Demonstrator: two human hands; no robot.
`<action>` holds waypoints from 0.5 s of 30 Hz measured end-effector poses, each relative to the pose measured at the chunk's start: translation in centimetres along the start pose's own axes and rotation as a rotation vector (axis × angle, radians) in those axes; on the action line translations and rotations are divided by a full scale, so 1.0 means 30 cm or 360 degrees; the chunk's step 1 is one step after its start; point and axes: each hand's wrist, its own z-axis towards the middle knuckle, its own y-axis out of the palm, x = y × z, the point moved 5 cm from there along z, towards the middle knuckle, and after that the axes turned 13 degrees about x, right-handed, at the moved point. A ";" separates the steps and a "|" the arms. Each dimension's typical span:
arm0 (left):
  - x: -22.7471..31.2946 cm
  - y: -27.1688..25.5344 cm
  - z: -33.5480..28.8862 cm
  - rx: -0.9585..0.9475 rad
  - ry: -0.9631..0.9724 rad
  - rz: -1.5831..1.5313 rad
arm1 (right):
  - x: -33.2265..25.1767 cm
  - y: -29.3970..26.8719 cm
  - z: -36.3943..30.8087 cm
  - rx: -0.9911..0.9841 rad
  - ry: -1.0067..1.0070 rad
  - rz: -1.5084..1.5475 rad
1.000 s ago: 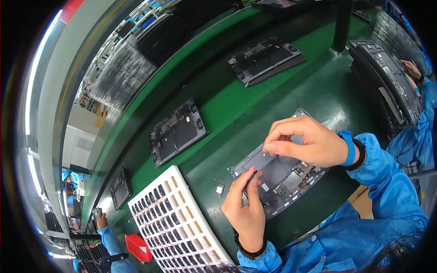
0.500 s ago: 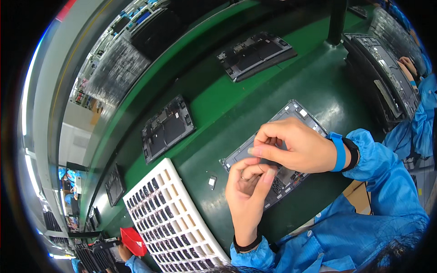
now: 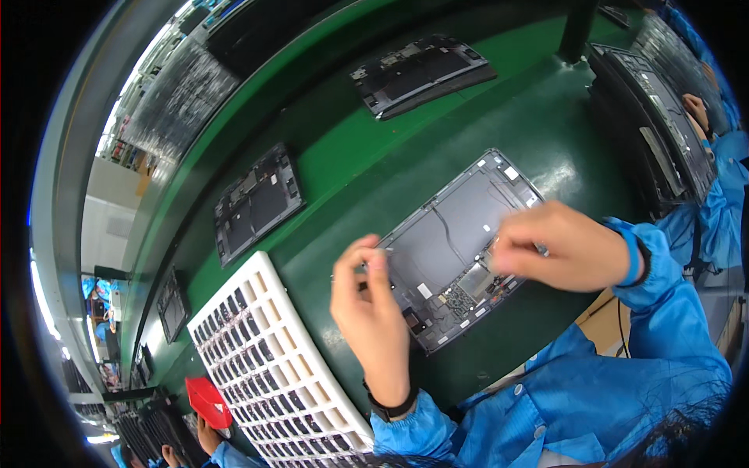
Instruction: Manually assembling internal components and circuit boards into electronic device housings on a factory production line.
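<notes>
My left hand (image 3: 370,316) is raised at the left edge of an opened laptop casing (image 3: 445,230). Its thumb and fingers are pinched together, with a small pale bit at the tips that I cannot make out. Over the casing's right side, my right hand (image 3: 558,246) has curled, closed fingers; motion blurs the tips, and anything in them is hidden. The grey casing lies flat, with a dark cable (image 3: 446,230) across its inside and a circuit board (image 3: 466,290) along the near side.
Left of my hands, a white foam tray (image 3: 300,331) holds small black parts in rows. More opened laptop casings (image 3: 261,203) lie on the green bench beyond. Stacked casings (image 3: 651,129) stand at the right by another person's hand (image 3: 694,109). A red object (image 3: 208,402) is at lower left.
My hands have parted: the left moved left, the right moved right and slightly down, uncovering the casing's middle. The small black-and-white part on the bench no longer shows. The whole view shifted slightly.
</notes>
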 end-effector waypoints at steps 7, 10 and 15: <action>-0.041 0.042 0.000 -0.0147 0.0152 0.0676 | 0.182 -0.025 -0.307 -0.0545 0.0542 -0.0101; 0.021 0.020 -0.125 -0.0331 0.0285 0.0983 | 0.203 -0.127 -0.324 -0.0231 0.0632 -0.0200; 0.101 0.047 -0.442 -0.1046 0.0227 0.0734 | 0.215 -0.204 -0.266 0.0143 0.0381 -0.0718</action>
